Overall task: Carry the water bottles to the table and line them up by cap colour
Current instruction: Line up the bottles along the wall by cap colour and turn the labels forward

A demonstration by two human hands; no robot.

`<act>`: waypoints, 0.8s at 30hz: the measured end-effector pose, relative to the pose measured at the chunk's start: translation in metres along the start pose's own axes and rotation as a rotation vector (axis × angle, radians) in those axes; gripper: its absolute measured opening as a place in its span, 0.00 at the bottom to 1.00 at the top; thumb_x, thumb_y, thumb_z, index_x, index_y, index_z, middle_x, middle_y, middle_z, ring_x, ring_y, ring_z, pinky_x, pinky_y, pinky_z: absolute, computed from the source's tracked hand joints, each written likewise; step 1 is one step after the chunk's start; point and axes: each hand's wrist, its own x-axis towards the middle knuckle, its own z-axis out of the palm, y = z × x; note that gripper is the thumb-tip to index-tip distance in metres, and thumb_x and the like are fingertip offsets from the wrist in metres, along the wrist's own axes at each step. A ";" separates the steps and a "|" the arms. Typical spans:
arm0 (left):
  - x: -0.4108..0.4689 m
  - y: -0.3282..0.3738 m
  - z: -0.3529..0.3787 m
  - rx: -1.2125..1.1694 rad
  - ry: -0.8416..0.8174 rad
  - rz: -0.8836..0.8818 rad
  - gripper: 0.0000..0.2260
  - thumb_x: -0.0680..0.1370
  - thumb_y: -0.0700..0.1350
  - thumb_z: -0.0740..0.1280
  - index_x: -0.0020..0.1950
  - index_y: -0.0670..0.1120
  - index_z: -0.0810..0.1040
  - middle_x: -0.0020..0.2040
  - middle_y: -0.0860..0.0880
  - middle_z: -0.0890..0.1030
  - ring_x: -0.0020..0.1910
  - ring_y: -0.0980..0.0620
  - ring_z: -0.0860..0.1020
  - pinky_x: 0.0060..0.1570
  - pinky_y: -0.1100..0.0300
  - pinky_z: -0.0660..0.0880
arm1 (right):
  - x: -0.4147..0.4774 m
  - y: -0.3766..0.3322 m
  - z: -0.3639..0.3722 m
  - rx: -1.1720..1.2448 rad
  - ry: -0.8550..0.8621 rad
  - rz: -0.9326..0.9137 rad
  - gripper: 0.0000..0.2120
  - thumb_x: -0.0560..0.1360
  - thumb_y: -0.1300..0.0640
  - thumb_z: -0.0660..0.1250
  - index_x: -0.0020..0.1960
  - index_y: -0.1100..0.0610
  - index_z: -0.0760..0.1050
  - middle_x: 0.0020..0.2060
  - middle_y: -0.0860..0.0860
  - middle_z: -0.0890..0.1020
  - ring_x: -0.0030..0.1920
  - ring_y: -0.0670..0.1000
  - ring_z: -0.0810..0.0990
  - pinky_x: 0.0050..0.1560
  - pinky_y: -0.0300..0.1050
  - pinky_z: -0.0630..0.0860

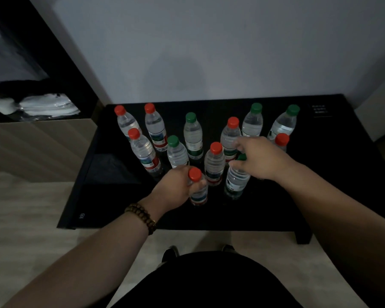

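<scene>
head view: left hand [176, 188] grips the nearest red-capped bottle [198, 192] on the black table [87, 196]; right hand [259, 160] covers a green-capped bottle [236, 181], grip unclear. best to lift each straight up, clear of crowded neighbours, grouping reds together.

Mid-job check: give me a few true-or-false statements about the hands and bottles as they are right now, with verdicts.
1. The left hand grips a red-capped clear plastic water bottle. True.
2. The right hand holds a red-capped bottle. False: it grips the top of a green-capped clear plastic bottle.
3. On the black table, red and green caps stand in separate rows. False: the colours are mixed together.
4. A brown beaded bracelet sits on the left wrist. True.
5. Green caps outnumber red ones. False: seven red and five green caps show.
</scene>
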 end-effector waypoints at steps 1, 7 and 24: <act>0.000 -0.002 0.001 -0.001 0.011 0.002 0.06 0.79 0.55 0.72 0.48 0.57 0.77 0.45 0.58 0.80 0.45 0.62 0.79 0.46 0.63 0.74 | 0.001 -0.002 -0.004 -0.016 0.014 0.000 0.28 0.74 0.41 0.73 0.68 0.53 0.75 0.60 0.53 0.82 0.59 0.54 0.81 0.59 0.55 0.80; -0.001 0.009 -0.009 0.101 0.043 -0.034 0.27 0.75 0.62 0.74 0.69 0.52 0.74 0.60 0.54 0.80 0.59 0.54 0.79 0.59 0.55 0.78 | 0.013 -0.023 -0.029 -0.015 0.119 -0.103 0.17 0.79 0.41 0.68 0.57 0.53 0.80 0.50 0.49 0.82 0.51 0.50 0.80 0.53 0.52 0.80; 0.048 -0.027 -0.150 0.385 0.809 0.035 0.11 0.82 0.50 0.67 0.50 0.44 0.83 0.42 0.48 0.86 0.41 0.46 0.83 0.47 0.51 0.81 | 0.072 -0.097 -0.052 -0.458 0.385 -0.425 0.13 0.81 0.46 0.65 0.56 0.52 0.82 0.51 0.50 0.84 0.51 0.53 0.80 0.55 0.51 0.78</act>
